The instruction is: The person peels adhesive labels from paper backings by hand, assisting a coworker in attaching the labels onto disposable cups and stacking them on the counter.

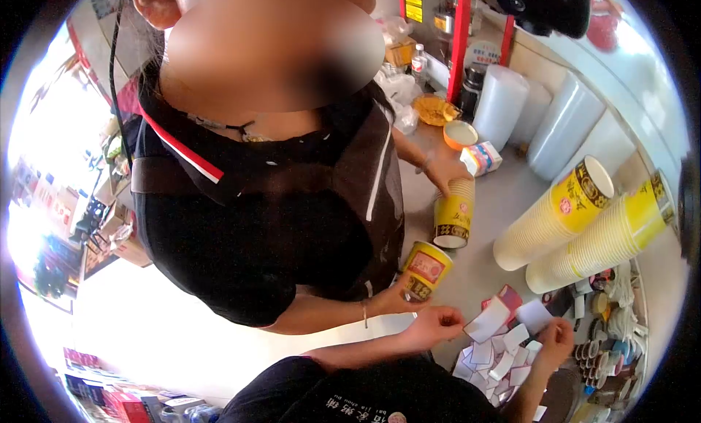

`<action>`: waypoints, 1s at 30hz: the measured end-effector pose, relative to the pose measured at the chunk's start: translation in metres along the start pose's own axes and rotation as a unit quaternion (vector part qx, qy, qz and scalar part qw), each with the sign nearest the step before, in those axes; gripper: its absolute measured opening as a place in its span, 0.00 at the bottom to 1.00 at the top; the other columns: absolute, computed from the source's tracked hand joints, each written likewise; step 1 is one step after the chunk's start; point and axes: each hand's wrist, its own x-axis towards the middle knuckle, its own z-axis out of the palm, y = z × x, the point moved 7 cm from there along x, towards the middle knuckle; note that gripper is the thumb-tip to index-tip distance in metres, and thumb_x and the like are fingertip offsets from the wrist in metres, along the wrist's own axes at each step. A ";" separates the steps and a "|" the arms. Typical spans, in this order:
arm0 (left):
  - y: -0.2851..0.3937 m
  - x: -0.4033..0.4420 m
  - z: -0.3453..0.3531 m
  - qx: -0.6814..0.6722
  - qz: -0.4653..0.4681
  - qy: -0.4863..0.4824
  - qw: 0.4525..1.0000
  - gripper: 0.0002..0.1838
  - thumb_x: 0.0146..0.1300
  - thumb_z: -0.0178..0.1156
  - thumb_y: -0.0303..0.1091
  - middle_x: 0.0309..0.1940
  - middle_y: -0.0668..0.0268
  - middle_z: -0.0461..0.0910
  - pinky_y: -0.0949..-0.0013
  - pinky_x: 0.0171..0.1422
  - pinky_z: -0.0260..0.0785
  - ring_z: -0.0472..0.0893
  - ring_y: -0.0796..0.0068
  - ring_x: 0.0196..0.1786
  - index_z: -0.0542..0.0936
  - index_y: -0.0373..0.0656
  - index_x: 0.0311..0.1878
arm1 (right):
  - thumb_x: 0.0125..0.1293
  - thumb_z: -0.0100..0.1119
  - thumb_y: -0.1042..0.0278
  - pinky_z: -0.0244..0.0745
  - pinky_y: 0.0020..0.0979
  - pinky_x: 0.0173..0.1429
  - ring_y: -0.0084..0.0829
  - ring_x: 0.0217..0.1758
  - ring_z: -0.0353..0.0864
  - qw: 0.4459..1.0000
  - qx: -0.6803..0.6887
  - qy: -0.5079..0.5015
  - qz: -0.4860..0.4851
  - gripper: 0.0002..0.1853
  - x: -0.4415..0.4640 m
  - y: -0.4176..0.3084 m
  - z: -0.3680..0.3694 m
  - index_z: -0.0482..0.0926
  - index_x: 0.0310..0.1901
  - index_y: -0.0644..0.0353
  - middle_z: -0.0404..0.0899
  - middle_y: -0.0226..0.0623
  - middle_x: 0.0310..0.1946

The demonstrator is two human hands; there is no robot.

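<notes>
White paper pieces (500,361) lie in a loose pile on the counter, with a few red ones behind them. My left hand (436,326) is closed in a pinch at the corner of a white card (487,319), left of the pile. On the other side, my right hand (558,338) has its fingers pressed together at the edge of another white card (534,315). Opposite me, a co-worker in black holds a yellow paper cup (428,268) with a red label in one hand. The co-worker's other hand rests on a short stack of yellow cups (454,217).
Two tall stacks of yellow cups (562,204) stand on the counter (478,258) at the right. Behind are an orange bowl (460,134), a tissue pack (482,159), clear plastic rolls (500,105) and a red-framed cabinet (458,43). Small containers (602,364) line the right edge.
</notes>
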 end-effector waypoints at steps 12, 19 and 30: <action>-0.077 0.082 0.028 0.429 -0.002 0.032 0.903 0.14 0.51 0.60 0.40 0.39 0.54 0.77 0.56 0.46 0.69 0.76 0.54 0.44 0.77 0.43 0.40 | 0.63 0.52 0.81 0.74 0.21 0.25 0.22 0.25 0.78 0.994 0.075 -0.042 -0.073 0.06 -0.036 -0.066 0.026 0.75 0.41 0.69 0.78 0.44 0.44; -0.083 0.113 0.047 0.627 0.108 0.024 0.771 0.27 0.51 0.62 0.46 0.57 0.58 0.67 0.41 0.60 0.57 0.62 0.56 0.64 0.72 0.51 0.55 | 0.63 0.51 0.83 0.79 0.25 0.37 0.31 0.35 0.82 0.990 0.084 -0.075 -0.086 0.06 -0.029 -0.070 0.039 0.75 0.41 0.69 0.76 0.49 0.46; -0.089 0.115 0.050 0.547 0.171 -0.049 0.818 0.11 0.58 0.51 0.40 0.53 0.62 0.68 0.52 0.63 0.54 0.64 0.58 0.61 0.76 0.50 0.42 | 0.63 0.52 0.81 0.73 0.29 0.48 0.31 0.43 0.77 0.978 0.088 -0.135 -0.134 0.02 -0.042 -0.059 0.061 0.74 0.36 0.66 0.76 0.45 0.41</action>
